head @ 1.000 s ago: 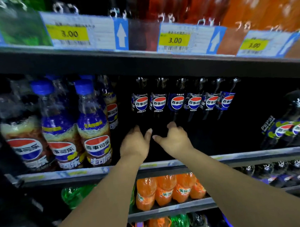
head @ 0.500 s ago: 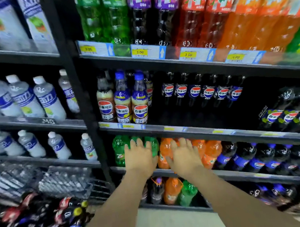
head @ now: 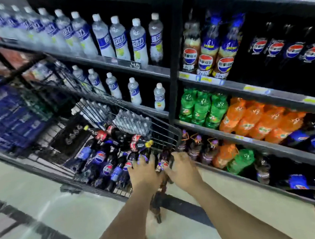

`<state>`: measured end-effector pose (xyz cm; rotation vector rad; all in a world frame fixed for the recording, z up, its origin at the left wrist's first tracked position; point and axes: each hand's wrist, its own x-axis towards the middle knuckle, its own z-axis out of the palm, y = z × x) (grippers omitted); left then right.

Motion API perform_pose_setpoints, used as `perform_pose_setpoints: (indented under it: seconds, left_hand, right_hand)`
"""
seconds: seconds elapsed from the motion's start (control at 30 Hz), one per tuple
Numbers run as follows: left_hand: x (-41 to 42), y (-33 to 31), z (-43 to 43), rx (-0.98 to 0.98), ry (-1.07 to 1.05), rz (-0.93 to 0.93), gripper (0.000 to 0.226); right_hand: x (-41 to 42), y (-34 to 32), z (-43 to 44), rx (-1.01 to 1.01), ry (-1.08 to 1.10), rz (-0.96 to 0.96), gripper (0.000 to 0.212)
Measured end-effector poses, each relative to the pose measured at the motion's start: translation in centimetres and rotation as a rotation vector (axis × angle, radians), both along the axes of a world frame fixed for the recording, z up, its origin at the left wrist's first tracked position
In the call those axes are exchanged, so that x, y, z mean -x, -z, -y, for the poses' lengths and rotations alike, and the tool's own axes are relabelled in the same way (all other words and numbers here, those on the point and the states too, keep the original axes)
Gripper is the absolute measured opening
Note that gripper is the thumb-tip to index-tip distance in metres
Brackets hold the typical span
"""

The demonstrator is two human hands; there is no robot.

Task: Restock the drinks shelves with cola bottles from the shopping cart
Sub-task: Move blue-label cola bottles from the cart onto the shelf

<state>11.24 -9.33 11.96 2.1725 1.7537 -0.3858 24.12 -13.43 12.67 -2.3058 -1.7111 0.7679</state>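
At the near right corner of the shopping cart (head: 162,138), both hands were down among the load. Cart stood on the floor (head: 44,199) just beside the drinks shelves (head: 256,89), its wire basket holding a heap of cola bottles (head: 102,160), dark, lying on their sides, red-white-blue labels showing.

Left hand (head: 142,171): fingers spread and fairly straight, tips resting on bottle tops; nothing seen in its grasp.

Right hand (head: 183,171): fingers curled downward by the cart's corner. Motion blur; could not tell whether they closed on a bottle.

One capped bottle neck (head: 164,164) showed between the two hands.

Shelves to the right: a row of upright shelved cola (head: 275,48) on the upper level, green bottles (head: 202,108) and orange soda bottles (head: 259,120) below it.
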Motion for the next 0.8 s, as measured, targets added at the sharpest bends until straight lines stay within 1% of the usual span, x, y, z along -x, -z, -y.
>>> perform_pose_setpoints:
  seconds: [0.07,0.17,0.3,0.4,0.47,0.6,0.7,0.8]
  left_hand:
    - [2.9,1.4,-1.4,0.016,-0.025,-0.014,0.076]
    - [6.9,3.9,-4.4,0.044,-0.024,-0.047,0.076]
    - [11.7,7.5,-8.8,0.096,0.011,-0.067,0.080]
    - [15.2,9.7,-11.6,0.149,0.000,-0.058,0.081]
    - [17.2,11.2,-13.2,0.204,0.000,-0.083,0.080]
    - [19.5,13.7,-16.3,0.245,-0.011,-0.091,0.077]
    - [20.5,15.7,-18.2,0.237,0.016,-0.119,0.074]
    - [21.6,17.9,-19.9,0.241,-0.001,-0.151,0.076]
  right_hand:
    - [2.5,1.7,-1.7,0.006,-0.012,-0.010,0.056]
    - [5.8,4.9,-4.6,0.052,0.040,-0.025,0.055]
    - [10.4,9.4,-7.7,0.217,0.116,-0.077,0.057]
    - [13.7,12.0,-9.6,0.282,0.170,-0.100,0.064]
    - [15.7,13.3,-10.6,0.317,0.212,-0.142,0.066]
    - [18.4,16.2,-12.6,0.338,0.280,-0.194,0.061]
    - [19.9,18.5,-14.0,0.379,0.286,-0.176,0.062]
    - [21.6,21.4,-15.5,0.379,0.341,-0.271,0.063]
